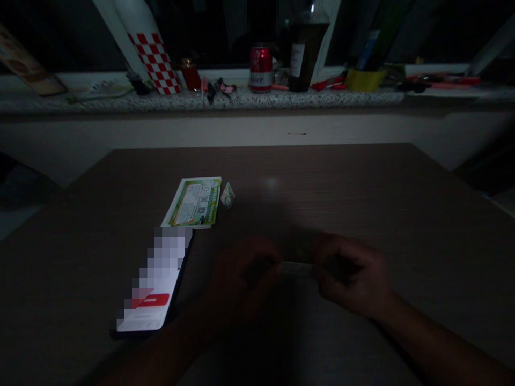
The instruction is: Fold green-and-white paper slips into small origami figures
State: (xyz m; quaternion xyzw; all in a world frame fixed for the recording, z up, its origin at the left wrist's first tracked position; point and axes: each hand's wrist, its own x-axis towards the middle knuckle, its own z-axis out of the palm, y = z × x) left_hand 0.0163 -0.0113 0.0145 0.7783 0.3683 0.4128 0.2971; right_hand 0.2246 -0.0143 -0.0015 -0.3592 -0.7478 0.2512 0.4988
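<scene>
Between my two hands a small pale strip [298, 269], perhaps folded paper, is held level above the table. My left hand [249, 273] pinches its left end between thumb and finger. Its right end sits in the closed fingers of my right hand [354, 271]. The strip's exact kind is too dark to make out. Beyond my left hand a small folded patterned paper piece [227, 196] stands on the table. Beside it lies a green printed booklet [195, 203], or a stack of printed sheets.
A lit phone [156, 289] lies left of my left hand on the brown table [322, 177]. Behind the table, the stone windowsill [225, 104] carries a red can [260, 68], a dark bottle [306, 53], a red-and-white checkered container [155, 61] and a yellow holder [365, 79]. The light is dim.
</scene>
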